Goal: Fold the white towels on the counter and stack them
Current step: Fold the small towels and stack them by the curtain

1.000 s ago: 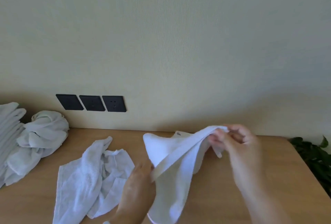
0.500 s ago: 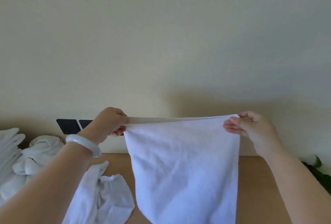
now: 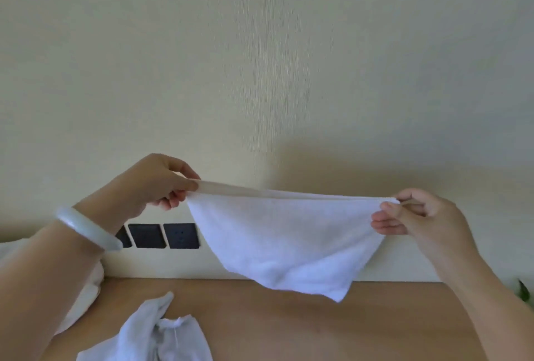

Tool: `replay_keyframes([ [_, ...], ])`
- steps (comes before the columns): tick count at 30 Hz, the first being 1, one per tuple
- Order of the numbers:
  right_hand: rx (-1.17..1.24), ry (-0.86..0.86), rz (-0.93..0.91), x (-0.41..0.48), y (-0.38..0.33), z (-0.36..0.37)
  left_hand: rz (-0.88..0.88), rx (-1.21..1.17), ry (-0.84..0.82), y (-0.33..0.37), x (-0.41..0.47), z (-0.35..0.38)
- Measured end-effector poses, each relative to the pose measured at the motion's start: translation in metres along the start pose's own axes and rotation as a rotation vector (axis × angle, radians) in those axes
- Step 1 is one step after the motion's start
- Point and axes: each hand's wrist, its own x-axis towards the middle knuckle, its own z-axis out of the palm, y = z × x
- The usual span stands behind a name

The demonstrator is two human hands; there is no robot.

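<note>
White cloth shows at the far left, mostly hidden behind the forearm, so I cannot tell whether it is folded or heaped. I have the left hand pinching one top corner of the towel, thumb pressed over curled fingers. Below it a crumpled towel lies on the wooden counter, with no fold in it. The held towel hangs in the air above the counter, taut along its upper edge, its lower edge slanting and clear of the wood. The right hand pinches the other top corner. I judge this piece is at its start: spread out, not folded, not stacked, and at least one more waits.
</note>
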Motion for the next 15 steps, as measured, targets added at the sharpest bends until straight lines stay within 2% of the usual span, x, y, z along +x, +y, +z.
replay_keyframes([
  [3, -0.006, 0.028, -0.081, 0.002, -0.017, -0.009, 0.014, -0.124, -0.089, 0.012, -0.012, -0.017],
  [7, 0.058, 0.02, -0.082, 0.006, -0.039, -0.01, 0.054, -0.217, -0.186, 0.026, -0.02, -0.035],
  [10, 0.088, 0.001, 0.025, 0.017, -0.034, -0.011, 0.024, -0.258, -0.157, 0.026, -0.013, -0.031],
  [15, 0.051, -0.063, 0.3, 0.024, 0.015, 0.002, -0.165, -0.179, -0.151, -0.011, 0.006, 0.008],
])
